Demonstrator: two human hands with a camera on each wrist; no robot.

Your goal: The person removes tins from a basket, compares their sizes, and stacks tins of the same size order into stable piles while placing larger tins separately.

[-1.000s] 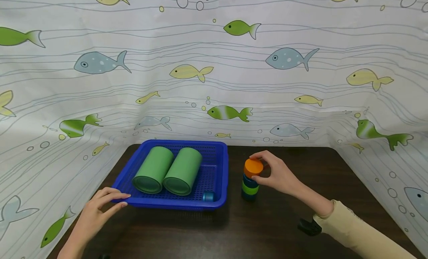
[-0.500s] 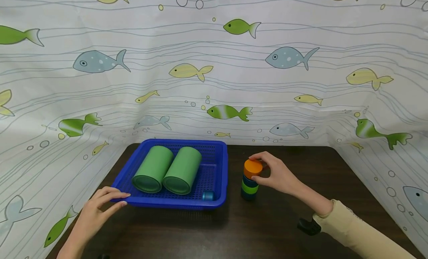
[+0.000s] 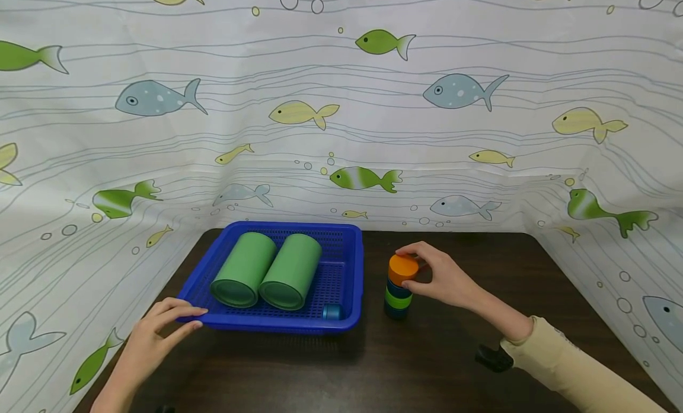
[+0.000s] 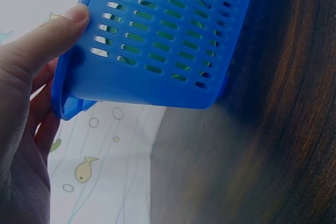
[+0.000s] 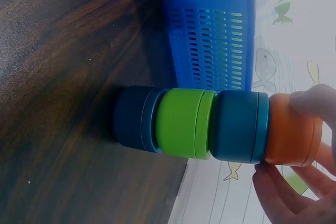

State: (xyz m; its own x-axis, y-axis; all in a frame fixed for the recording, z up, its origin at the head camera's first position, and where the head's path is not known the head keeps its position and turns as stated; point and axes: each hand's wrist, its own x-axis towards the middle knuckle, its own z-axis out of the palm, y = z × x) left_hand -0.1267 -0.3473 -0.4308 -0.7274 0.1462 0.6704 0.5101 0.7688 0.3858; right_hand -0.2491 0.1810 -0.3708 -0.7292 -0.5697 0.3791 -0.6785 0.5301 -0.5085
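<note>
My right hand (image 3: 445, 278) pinches a small orange jar (image 5: 289, 135) between thumb and fingers. That jar sits on top of an upright stack of small round lidded jars. Under it come a teal jar (image 5: 236, 125), a lime green jar (image 5: 182, 121) and, on the table, a dark blue jar (image 5: 135, 116). With thumb and fingers, my left hand (image 3: 152, 335) grips the near left corner of the blue plastic basket (image 3: 277, 323). Inside the basket two large pale green cylinders (image 3: 246, 265) lie side by side. A small blue jar (image 3: 333, 311) is in its near right corner.
The dark wooden table (image 3: 320, 377) carries the basket on the left and the stack just right of it. A white fish-print sheet (image 3: 341, 117) encloses the back and both sides. A black object (image 3: 494, 358) hangs by my right sleeve.
Hardly anything differs. The whole view has shifted very slightly, while both hands keep their hold and the stack stays upright.
</note>
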